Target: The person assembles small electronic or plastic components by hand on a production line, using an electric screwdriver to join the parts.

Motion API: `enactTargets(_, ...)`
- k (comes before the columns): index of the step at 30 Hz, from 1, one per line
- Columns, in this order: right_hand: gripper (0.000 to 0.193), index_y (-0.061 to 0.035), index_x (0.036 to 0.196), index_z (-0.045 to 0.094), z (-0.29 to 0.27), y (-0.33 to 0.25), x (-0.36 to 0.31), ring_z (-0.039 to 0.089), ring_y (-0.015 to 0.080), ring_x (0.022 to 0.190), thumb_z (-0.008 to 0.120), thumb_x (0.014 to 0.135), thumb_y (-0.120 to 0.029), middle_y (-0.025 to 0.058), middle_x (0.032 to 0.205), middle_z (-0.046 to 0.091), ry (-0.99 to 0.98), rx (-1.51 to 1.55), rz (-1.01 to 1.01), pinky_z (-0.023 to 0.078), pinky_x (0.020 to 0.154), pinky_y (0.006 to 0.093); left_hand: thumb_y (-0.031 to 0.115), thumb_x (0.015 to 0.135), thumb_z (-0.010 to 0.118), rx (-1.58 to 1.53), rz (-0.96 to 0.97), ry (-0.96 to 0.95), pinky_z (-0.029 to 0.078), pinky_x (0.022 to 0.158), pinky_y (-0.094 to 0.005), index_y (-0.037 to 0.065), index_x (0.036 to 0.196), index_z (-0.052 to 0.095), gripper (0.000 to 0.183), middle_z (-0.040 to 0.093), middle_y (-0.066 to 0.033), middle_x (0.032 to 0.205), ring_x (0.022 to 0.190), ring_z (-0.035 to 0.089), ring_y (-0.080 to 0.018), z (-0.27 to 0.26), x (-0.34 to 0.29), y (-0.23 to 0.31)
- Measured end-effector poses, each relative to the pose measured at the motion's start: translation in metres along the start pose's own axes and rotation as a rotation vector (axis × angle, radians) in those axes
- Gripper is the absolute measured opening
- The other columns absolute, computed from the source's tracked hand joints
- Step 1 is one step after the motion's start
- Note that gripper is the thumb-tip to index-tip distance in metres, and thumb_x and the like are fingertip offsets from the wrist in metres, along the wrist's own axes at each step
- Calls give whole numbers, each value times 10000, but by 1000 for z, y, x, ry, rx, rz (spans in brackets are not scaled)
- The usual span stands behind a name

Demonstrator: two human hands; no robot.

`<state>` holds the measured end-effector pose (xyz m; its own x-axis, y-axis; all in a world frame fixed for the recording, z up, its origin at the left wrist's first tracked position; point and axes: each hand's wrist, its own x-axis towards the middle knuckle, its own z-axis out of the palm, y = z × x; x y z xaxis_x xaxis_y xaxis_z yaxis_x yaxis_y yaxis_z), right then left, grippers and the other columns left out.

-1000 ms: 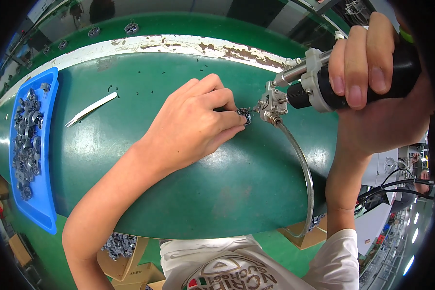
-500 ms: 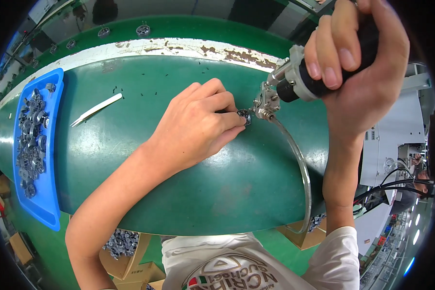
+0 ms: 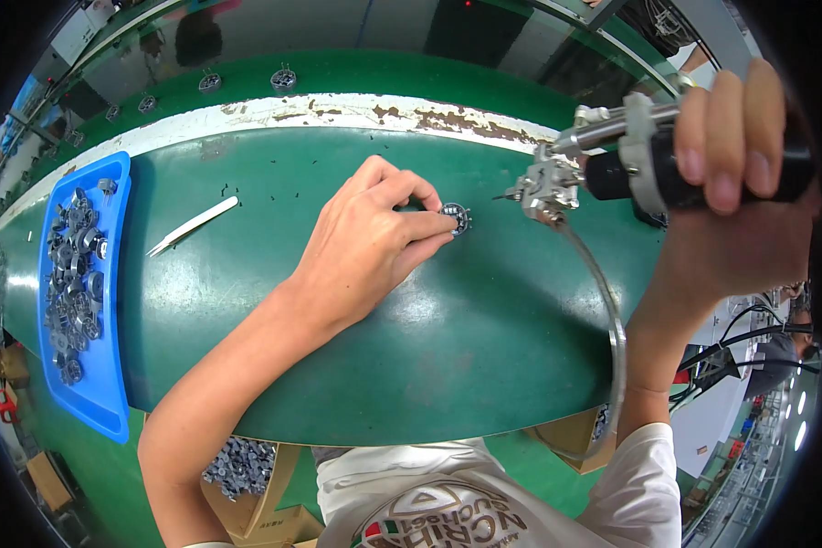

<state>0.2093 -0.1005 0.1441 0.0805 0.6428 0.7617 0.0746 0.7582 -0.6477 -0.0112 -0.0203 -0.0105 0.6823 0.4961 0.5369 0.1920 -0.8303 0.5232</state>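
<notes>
My left hand (image 3: 365,228) pinches a small round motor-like part (image 3: 458,218) at the middle of the green tabletop. Its far side, with tiny metal pins, shows past my fingertips. At the upper right my right hand (image 3: 735,196) is wrapped round the black grip of a powered screwdriver (image 3: 612,171). The screwdriver lies nearly level, its thin bit pointing left, raised off the table and apart from the part. A clear hose (image 3: 603,292) curves down from its metal head. White tweezers (image 3: 194,226) lie left of my left hand, with tiny dark screws (image 3: 226,192) nearby.
A blue tray (image 3: 121,301) filled with similar grey parts (image 3: 75,265) stands at the left. Beyond the worn white ledge (image 3: 338,108), several parts (image 3: 283,79) sit spaced along a green strip. Below the near edge is a cardboard box (image 3: 279,475) of small grey pieces.
The screwdriver has moved right, away from the part, and tipped to nearly level. My left hand keeps its pinch, and more of the part shows. The whole view has shifted slightly.
</notes>
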Motion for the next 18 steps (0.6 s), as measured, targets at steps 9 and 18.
enactTargets(9, 357, -135, 726, 446, 58, 20, 1, 430, 100, 516, 551, 1015, -317, -6, 634, 426, 170, -85, 139, 380, 547, 270, 42, 742, 818, 3, 104, -102, 568, 752, -349, 111, 999, 822, 266, 765, 4, 1092, 897, 597, -225, -4, 0, -4)
enactTargets(18, 436, -126, 683, 433, 73, 27, 2, 397, 113, 419, 539, 1026, -375, 1, 544, 402, 313, -167, 291, 365, 451, 271, 46, 733, 820, 14, 100, -106, 564, 782, -351, 123, 1004, 824, 282, 776, 25, 1074, 910, 585, -218, -6, 1, -5)
